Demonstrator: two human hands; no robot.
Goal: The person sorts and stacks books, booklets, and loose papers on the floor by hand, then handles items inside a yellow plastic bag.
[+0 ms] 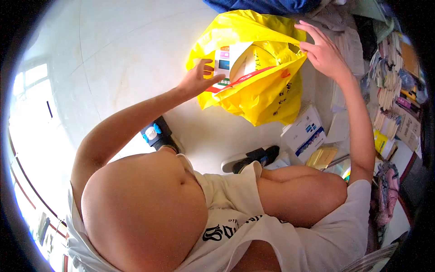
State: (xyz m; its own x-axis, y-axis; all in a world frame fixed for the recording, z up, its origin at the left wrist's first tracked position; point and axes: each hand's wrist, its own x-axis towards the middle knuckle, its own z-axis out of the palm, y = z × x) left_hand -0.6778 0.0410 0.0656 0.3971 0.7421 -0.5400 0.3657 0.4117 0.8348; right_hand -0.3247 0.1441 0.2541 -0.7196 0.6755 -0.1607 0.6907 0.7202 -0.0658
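Note:
A yellow plastic bag (267, 106) with black print sits on the floor in front of me, its mouth facing up. Inside it I see printed papers or booklets (224, 65), partly covered by yellow plastic. My right hand (324, 54) pinches the bag's rim at the right side and holds it outward. At the left side of the mouth is my left hand (201, 80), fingers apart and curved beside the booklets. Whether its fingertips touch the bag or the papers I cannot tell.
Booklets (306, 131) and papers lie on the floor right of the bag. Piles of books (387, 77) line the right side, with a pink cloth (387, 188) nearer me. Blue fabric (263, 5) lies beyond the bag. My slippered feet (158, 133) are close below it.

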